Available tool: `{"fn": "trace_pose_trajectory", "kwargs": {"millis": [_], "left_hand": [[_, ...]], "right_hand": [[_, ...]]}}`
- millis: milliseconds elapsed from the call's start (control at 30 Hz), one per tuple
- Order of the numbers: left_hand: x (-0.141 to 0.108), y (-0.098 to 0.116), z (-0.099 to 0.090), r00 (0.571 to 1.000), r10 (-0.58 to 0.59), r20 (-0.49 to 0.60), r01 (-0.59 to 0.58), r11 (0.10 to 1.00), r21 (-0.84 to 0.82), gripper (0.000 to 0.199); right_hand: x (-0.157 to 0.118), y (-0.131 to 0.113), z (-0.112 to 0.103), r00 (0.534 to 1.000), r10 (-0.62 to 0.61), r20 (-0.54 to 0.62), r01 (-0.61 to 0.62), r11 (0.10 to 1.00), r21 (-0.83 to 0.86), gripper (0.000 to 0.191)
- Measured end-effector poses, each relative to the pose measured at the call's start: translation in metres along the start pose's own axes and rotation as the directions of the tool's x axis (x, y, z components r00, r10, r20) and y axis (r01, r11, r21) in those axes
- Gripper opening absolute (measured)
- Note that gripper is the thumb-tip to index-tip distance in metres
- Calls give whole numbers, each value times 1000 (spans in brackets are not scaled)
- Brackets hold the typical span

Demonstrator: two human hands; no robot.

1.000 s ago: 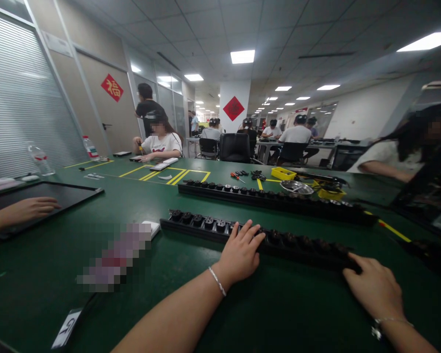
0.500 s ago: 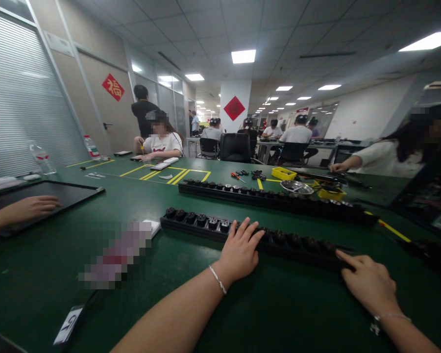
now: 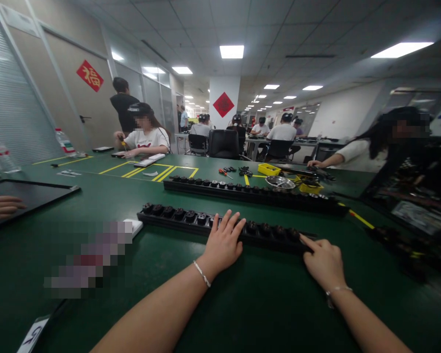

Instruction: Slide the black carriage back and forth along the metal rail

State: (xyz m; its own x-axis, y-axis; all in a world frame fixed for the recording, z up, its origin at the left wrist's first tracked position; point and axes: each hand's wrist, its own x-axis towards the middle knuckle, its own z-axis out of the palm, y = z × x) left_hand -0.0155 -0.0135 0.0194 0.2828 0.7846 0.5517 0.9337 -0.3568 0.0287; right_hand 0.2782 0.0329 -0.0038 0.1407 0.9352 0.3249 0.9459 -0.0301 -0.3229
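Note:
A long black strip (image 3: 191, 227) with a row of round black sockets lies across the green table in front of me. My left hand (image 3: 223, 242) rests on its middle, fingers spread and stretched over the sockets, covering some of them. At the strip's right end, the index finger of my right hand (image 3: 325, 262) points out and touches the last socket. The other right fingers are curled, with no held thing visible. Behind lies a second, similar socket strip (image 3: 250, 195), which neither hand touches.
A metal dish (image 3: 280, 182), yellow trays (image 3: 269, 169) and an orange-handled screwdriver (image 3: 226, 174) lie beyond the strips. At left are a blurred-out object with a white end (image 3: 133, 226), a black panel (image 3: 47, 198) and another person's hand (image 3: 2, 208). Co-workers sit around the table.
The view has turned right, so the scene slides left in the picture. Both my hands stay at about the same places on the front strip.

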Motion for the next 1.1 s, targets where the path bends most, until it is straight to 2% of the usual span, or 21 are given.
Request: {"fn": "trace_pose_trajectory", "kwargs": {"millis": [133, 333, 500, 633, 800, 1100], "left_hand": [[-1, -4, 4, 999, -33, 21, 32, 999, 28, 55], [1, -9, 8, 999, -29, 34, 27, 997, 79, 54], [3, -9, 10, 998, -32, 49, 27, 995, 98, 59], [2, -4, 7, 1000, -1, 20, -1, 993, 118, 61], [1, 3, 5, 989, 129, 67, -135, 987, 86, 56], [1, 4, 6, 985, 124, 122, -133, 988, 74, 52]], "right_hand": [[0, -15, 4, 999, 7, -34, -6, 1000, 30, 51], [12, -26, 10, 978, -31, -206, 70, 980, 184, 51], [16, -34, 12, 986, -12, -169, 32, 993, 116, 62], [12, -40, 9, 985, -21, -174, 33, 997, 67, 57], [8, -46, 4, 978, -135, -156, 147, 987, 67, 48], [9, -50, 1, 973, -125, -192, 151, 981, 125, 41]]}}
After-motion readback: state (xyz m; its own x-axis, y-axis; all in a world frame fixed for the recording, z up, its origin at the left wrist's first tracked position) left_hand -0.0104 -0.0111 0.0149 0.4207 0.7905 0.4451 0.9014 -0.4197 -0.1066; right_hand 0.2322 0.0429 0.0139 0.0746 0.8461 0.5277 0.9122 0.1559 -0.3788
